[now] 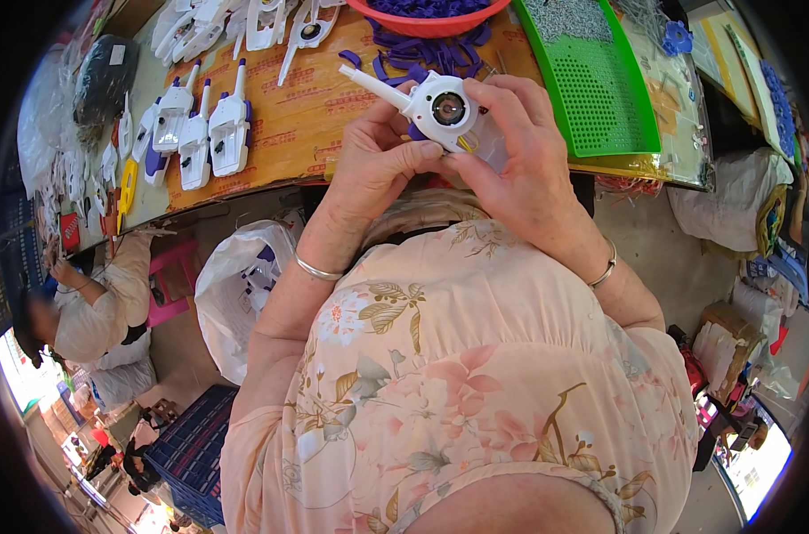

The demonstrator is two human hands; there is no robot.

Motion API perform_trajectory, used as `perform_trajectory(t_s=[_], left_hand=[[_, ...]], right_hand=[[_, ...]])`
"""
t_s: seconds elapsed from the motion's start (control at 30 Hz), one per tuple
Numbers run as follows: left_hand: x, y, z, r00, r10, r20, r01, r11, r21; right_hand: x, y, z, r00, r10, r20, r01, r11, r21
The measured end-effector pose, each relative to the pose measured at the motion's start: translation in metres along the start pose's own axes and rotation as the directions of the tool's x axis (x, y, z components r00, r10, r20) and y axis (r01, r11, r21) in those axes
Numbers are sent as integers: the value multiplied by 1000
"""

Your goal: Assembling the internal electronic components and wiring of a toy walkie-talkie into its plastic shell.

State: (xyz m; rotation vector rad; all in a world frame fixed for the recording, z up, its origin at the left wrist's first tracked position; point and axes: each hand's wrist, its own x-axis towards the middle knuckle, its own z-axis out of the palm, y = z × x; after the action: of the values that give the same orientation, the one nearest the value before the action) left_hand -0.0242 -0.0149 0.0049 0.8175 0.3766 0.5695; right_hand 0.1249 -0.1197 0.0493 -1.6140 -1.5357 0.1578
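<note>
Both hands hold a white plastic toy walkie-talkie shell (420, 109) above the table's near edge. Its long antenna points to the upper left, and a round dark speaker (448, 109) sits in its body. My left hand (373, 160) closes around the antenna side, thumb along the lower rim. On the other side my right hand (533, 147) grips the body between thumb and fingers. A short yellow piece (464, 143) shows by the shell's lower edge. Just beyond lie loose purple plastic parts (431, 53). Several white toy bodies with purple-tipped antennas (230, 138) stand in a group to the left.
A red bowl (404, 25) of purple parts stands at the back. To the right lies a green perforated tray (600, 116) with small screws (569, 22). More white shells (266, 22) are at the back left. Beside my left arm hangs a white bag (231, 294); another person (102, 311) sits beyond.
</note>
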Motion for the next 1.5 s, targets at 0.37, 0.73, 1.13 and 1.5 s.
perform_trajectory(t_s=[0.37,0.73,1.13,1.5], left_hand=[[-2,1,7,996,39,-85,-20,978,209],[-2,-5,6,991,100,-84,-74,960,269],[-4,7,18,991,64,-122,-7,909,417],[-2,4,16,992,48,-117,5,910,415]], right_hand=[[0,4,3,1000,-15,-4,15,1000,0],[-2,2,5,999,-43,-18,43,999,8],[-1,7,8,999,47,15,-49,989,143],[-3,6,13,1000,2,-14,-1,1000,22]])
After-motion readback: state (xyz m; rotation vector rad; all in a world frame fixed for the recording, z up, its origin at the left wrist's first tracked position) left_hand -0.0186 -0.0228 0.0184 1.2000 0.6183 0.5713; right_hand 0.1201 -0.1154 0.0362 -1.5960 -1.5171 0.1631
